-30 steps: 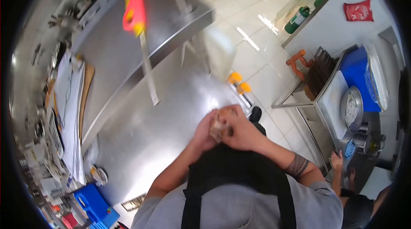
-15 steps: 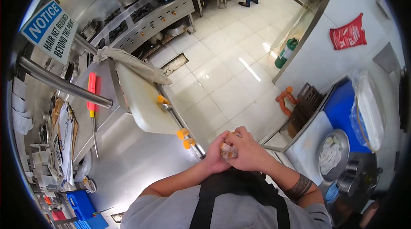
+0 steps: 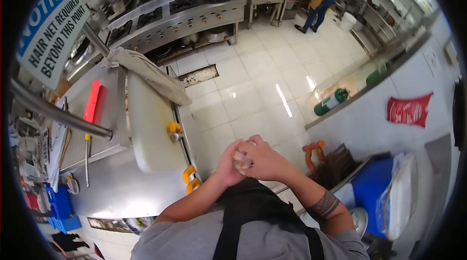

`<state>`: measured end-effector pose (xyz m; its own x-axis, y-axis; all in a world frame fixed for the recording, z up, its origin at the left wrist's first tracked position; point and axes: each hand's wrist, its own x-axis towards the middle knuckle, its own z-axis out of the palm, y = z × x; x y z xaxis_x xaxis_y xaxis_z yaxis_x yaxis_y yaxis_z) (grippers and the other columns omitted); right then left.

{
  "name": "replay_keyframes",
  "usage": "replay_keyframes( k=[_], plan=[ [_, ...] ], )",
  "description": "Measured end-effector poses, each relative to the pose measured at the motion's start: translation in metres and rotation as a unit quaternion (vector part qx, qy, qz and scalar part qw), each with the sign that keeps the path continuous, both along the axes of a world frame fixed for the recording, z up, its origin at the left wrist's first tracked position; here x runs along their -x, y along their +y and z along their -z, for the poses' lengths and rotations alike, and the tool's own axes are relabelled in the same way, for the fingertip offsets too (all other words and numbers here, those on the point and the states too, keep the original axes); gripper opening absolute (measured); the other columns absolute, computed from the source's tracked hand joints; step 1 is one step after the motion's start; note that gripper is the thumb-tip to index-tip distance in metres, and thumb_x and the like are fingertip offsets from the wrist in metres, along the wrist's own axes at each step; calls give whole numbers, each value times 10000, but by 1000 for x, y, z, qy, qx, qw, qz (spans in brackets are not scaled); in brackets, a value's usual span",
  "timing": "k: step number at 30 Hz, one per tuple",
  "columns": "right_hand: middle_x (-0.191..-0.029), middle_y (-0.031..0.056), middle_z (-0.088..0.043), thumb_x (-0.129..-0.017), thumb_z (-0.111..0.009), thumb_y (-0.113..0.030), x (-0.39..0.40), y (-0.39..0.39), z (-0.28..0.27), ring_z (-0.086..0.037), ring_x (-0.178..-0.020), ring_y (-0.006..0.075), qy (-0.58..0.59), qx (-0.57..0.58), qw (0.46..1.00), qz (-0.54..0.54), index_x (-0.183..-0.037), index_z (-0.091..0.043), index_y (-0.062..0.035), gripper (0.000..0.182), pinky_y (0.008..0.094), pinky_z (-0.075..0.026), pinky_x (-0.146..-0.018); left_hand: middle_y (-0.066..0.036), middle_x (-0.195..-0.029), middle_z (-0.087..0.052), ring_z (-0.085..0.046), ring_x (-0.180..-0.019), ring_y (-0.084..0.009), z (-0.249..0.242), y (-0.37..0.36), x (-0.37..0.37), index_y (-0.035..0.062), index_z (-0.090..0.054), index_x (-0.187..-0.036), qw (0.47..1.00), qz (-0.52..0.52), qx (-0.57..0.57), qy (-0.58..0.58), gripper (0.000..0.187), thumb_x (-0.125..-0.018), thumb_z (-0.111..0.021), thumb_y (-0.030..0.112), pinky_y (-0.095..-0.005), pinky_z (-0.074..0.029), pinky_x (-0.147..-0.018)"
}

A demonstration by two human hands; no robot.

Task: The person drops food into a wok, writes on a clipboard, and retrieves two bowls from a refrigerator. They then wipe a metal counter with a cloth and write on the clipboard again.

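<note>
Both hands are together in front of my chest, above the apron (image 3: 253,199). My left hand (image 3: 226,168) is closed around one side of a small, clear-looking bundle (image 3: 242,161) with whitish and orange-brown patches. Over its top and other side wraps my right hand (image 3: 266,161), fingers curled and close to the left fingertips. Most of the bundle is covered by the fingers, and I cannot make out exactly what it is.
To the left, a steel counter (image 3: 112,187) carries a white cutting board (image 3: 153,133), a cloth (image 3: 151,78) and an orange-handled tool (image 3: 91,107). A stove (image 3: 187,26) stands ahead. A blue container (image 3: 372,194) is at right. Another person (image 3: 321,0) stands far back.
My view has shifted, bringing more of the far kitchen and the other person into sight. Both hands still hold the bundle, with the fingers slightly rearranged.
</note>
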<state>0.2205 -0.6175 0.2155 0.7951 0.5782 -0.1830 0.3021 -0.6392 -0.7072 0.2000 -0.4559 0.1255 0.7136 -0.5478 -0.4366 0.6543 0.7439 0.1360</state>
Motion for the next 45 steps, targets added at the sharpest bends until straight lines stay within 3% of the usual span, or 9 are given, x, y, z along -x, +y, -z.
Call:
replay_keyframes(
  k=[8, 11, 17, 22, 26, 34, 40, 42, 45],
  plan=[
    [-1395, 221, -520, -813, -850, -206, -189, 33, 21, -550, -1292, 415, 50, -89, 989, -109, -1288, -618, -107, 538, 484, -545, -1002, -72, -1149, -727, -708, -1091, -255, -6, 35, -155, 115, -655, -1210, 990, -132, -45, 32, 366, -1069, -543, 434, -443, -567, -986],
    [-1429, 172, -477, -795, -879, -148, -252, 32, 32, -549, -1322, 348, 115, -114, 986, -35, -1283, -618, -91, 557, 443, -577, -990, -80, -1156, -724, -717, -1068, -250, -1, 42, -218, 101, -649, -1221, 987, -146, -66, 28, 357, -1084, -532, 409, -427, -586, -957],
    [-1426, 196, -466, -763, -900, -189, -362, 18, 50, -554, -1295, 383, 97, -208, 973, -16, -1252, -640, -93, 562, 430, -485, -1086, -152, -1190, -704, -718, -1106, -331, -10, 35, -335, 60, -570, -1353, 992, -81, -100, -11, 485, -1109, -456, 464, -475, -614, -930],
    [-1403, 189, -483, -738, -895, -201, -447, -8, 73, -552, -1292, 381, 79, -193, 978, 25, -1236, -637, -87, 572, 437, -490, -1084, -90, -1178, -719, -728, -1045, -236, 24, 14, -435, 98, -625, -1288, 990, -27, -135, -15, 411, -1119, -464, 436, -391, -589, -946],
    [-1364, 180, -508, -732, -878, -201, -536, -22, 95, -561, -1264, 368, 101, -208, 972, 40, -1239, -639, -90, 571, 436, -496, -1076, -94, -1215, -711, -724, -1085, -257, 50, 3, -528, 97, -615, -1299, 985, -3, -172, -22, 411, -1115, -461, 431, -407, -592, -958],
    [-1369, 137, -514, -742, -882, -163, -781, -9, 100, -577, -1245, 269, 164, -253, 953, -9, -1240, -634, -74, 564, 387, -493, -1053, -120, -1221, -708, -735, -1016, -322, 5, 25, -741, 165, -574, -1387, 970, -8, -243, 5, 469, -1098, -437, 508, -533, -647, -742],
    [-1128, 50, -650, -815, -799, 13, -933, 35, 71, -648, -913, 154, 351, -297, 888, -1, -1223, -585, -79, 470, 310, -566, -754, -78, -1213, -680, -698, -997, -283, 17, 71, -869, 171, -577, -1348, 968, -83, -235, 11, 447, -1076, -470, 510, -493, -585, -721],
    [-1116, 84, -665, -808, -809, -2, -984, 49, 77, -672, -903, 179, 366, -307, 878, -3, -1240, -579, -70, 495, 324, -576, -733, -32, -1091, -654, -661, -897, -212, 21, 87, -910, 185, -607, -1250, 966, -129, -220, -36, 380, -1059, -514, 501, -378, -492, -594],
    [-1039, 104, -707, -796, -818, -5, -1059, 71, 80, -711, -876, 205, 386, -334, 860, 17, -1221, -585, -64, 488, 339, -584, -708, -19, -1063, -647, -657, -909, -173, 23, 126, -973, 178, -621, -1231, 946, -113, -298, -49, 383, -1055, -526, 505, -342, -463, -555]
  ],
)
